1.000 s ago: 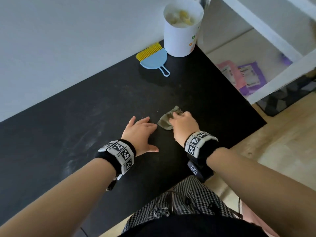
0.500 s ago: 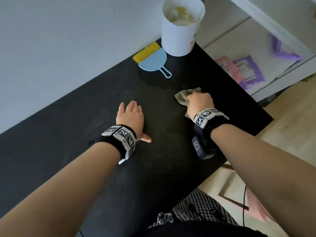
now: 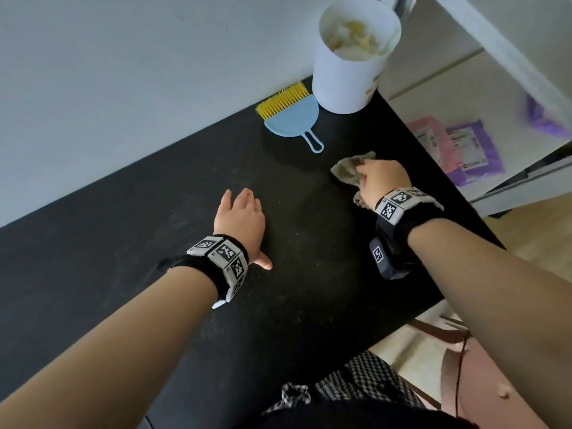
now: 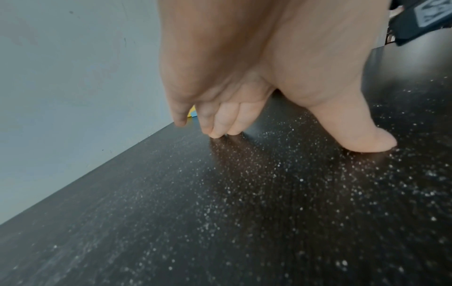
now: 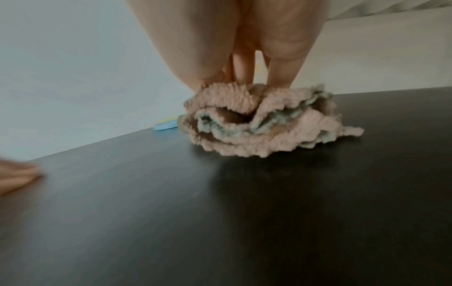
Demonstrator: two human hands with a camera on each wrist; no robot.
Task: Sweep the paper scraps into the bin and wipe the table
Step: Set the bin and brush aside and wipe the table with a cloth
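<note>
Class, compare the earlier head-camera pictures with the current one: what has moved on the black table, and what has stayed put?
The right hand, gripping the cloth throughout, has wiped away from the left hand, towards the table's far right corner near the dustpan. The left hand stays flat on the table, fingers now closer together. Dustpan, brush and white bin have not moved.

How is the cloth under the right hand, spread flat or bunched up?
Bunched up. The cloth lies crumpled in several folds on the black table, and the right hand grips it from above.
</note>
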